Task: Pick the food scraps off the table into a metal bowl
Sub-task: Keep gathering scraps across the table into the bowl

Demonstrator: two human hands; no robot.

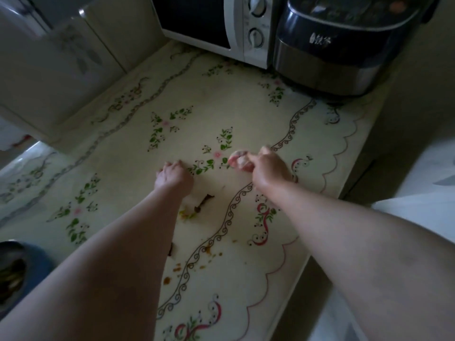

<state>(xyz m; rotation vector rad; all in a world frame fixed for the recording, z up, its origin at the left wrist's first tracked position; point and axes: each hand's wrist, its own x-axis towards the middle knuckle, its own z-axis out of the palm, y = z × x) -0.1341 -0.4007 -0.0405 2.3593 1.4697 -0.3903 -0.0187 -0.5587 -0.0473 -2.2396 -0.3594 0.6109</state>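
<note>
Pinching a pale pink scrap [240,161], the right hand [268,168] hovers above the middle of the counter [221,114]; whether the left hand [172,175] holds anything in its curled grip is unclear; brown scraps [203,203] lie nearby.

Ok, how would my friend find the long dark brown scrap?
From the white microwave oven at the back, come forward down the flowery cream tablecloth to the forearms. Just right of the left wrist lies the long dark brown scrap, a thin stick, unlike the small orange crumbs nearer you.
</note>
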